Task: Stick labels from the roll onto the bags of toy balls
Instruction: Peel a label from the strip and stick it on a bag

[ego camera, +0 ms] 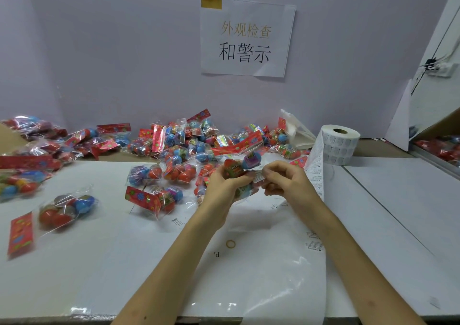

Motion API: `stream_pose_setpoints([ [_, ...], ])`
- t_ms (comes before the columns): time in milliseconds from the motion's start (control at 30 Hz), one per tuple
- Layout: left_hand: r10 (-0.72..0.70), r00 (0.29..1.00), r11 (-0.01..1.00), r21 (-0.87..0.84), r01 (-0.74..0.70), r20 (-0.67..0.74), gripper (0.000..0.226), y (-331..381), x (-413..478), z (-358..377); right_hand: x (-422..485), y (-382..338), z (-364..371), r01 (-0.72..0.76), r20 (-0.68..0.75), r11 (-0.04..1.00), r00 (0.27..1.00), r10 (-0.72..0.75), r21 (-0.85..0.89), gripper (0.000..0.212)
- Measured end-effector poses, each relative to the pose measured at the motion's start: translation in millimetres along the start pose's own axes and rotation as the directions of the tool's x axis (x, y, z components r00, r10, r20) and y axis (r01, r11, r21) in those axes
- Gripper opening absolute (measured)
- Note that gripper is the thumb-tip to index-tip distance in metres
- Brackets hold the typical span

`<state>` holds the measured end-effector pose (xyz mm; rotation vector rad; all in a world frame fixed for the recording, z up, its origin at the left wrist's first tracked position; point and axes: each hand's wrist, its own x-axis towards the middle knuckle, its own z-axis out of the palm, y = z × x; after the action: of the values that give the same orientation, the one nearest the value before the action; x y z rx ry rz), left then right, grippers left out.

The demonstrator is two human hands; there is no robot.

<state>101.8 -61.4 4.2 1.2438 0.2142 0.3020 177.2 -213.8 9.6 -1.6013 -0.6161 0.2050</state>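
Observation:
My left hand (pixel 224 185) grips a clear bag of red and blue toy balls (pixel 245 165) with a red header card, held just above the table's middle. My right hand (pixel 283 180) pinches a small white label (pixel 258 176) against the bag's side. The white label roll (pixel 338 144) stands upright to the right, its backing strip (pixel 316 172) trailing down behind my right wrist and along the table. Many more bags of balls (pixel 179 148) lie heaped along the wall and on the left.
A white sheet (pixel 87 262) covers the table, with a glossy backing strip running toward me. A rubber band (pixel 230 244) lies between my forearms. A paper sign (pixel 246 35) hangs on the wall. More bags sit in a bin (pixel 440 148) at the far right.

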Motion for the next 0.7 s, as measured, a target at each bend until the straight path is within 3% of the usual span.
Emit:
stream_pose_setpoints([
  [133,0.013,1.000,1.000,0.005,-0.012,-0.027,0.028,0,0,1,0,1,1,-0.005,-0.012,1.000,1.000,0.005,-0.006,0.014],
  [333,0.084,0.996,0.996,0.038,-0.082,-0.041,0.023,-3,2,-1,-2,-3,5,-0.086,0.077,0.996,0.993,0.084,0.019,0.044],
  [467,0.104,0.992,0.995,-0.006,-0.104,-0.069,0.024,-5,3,-4,-4,-1,9,-0.027,0.106,0.999,0.994,0.025,0.018,0.020],
  [700,0.032,0.996,0.996,-0.079,-0.039,-0.088,0.024,-4,4,-8,-5,0,11,0.001,0.111,1.000,0.994,-0.004,0.026,0.029],
])
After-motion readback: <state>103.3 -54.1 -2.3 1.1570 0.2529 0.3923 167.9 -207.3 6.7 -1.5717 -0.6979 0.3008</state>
